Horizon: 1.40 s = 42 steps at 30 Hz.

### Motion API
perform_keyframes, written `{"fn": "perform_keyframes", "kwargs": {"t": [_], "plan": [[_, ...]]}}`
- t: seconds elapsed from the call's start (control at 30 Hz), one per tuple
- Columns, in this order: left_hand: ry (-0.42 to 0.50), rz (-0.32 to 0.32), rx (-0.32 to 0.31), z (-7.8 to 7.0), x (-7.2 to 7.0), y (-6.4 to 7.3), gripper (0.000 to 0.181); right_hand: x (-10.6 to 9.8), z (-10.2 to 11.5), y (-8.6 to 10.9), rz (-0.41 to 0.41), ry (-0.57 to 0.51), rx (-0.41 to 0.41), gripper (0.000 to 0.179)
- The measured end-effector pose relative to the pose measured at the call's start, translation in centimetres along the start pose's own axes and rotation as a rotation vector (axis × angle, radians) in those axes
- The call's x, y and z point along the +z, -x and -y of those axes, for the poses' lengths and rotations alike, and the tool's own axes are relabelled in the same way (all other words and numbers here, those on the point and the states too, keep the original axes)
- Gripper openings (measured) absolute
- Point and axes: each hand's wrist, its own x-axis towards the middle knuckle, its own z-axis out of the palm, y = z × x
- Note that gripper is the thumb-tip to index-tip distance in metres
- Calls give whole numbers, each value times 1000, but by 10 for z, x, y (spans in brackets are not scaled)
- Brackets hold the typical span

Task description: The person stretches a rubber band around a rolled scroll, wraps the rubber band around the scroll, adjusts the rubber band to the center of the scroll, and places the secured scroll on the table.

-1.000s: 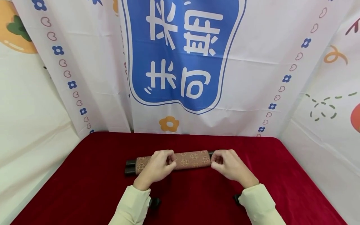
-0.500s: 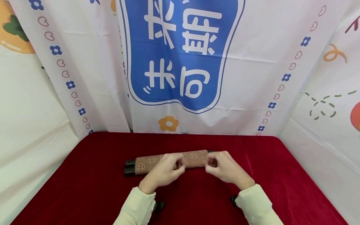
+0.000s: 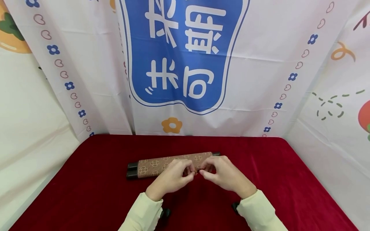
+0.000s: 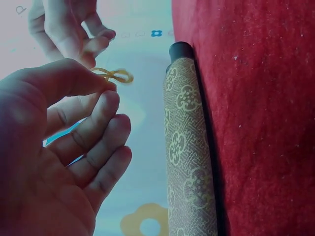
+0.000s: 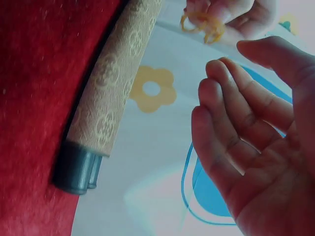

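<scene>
A rolled scroll (image 3: 156, 163) in brown patterned cloth, with black knobs at both ends, lies across the red-covered table. Just in front of its right half, my left hand (image 3: 171, 178) pinches a looped yellow rubber band (image 4: 124, 75) between thumb and forefinger. Facing it closely is my right hand (image 3: 228, 176), its fingers loosely bent. In the right wrist view a gap shows between that thumb and forefinger, and the rubber band (image 5: 215, 32) hangs from the other hand. Neither hand appears to grip the scroll.
Red velvet cloth (image 3: 86, 199) covers the table. Behind it hangs a white curtain (image 3: 254, 96) with a blue printed sign, and more printed white cloth (image 3: 326, 144) closes off the sides.
Both hands have drawn together, the left moving right and the right moving left from the scroll's right end. The yellow rubber band now shows between them. The scroll stays on the table.
</scene>
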Motion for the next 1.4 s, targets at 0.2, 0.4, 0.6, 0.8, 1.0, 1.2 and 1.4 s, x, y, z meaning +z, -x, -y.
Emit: {"fn": "perform_keyframes", "kwargs": {"t": [0.2,0.4,0.6,0.8,1.0,1.2,1.4], "plan": [[-2,8,8,-1,3,-1,8,10,3,-2,28,4,-15,9],[-9,20,6,-3,4,-1,7,14,3,-2,25,25,-12,6],[-16,12,12,-2,4,-1,7,14,2,-2,35,25,-8,7],[-5,-15,19,-2,2,0,6,11,2,-1,34,13,9,7],[-1,-6,38,-2,3,-2,2,10,2,-1,45,7,4,7],[-25,-32,36,5,-4,-1,8,5,-4,0,12,31,18,15],[-75,-102,-56,18,-24,7,8,-17,-19,5,-104,129,78,17]]}}
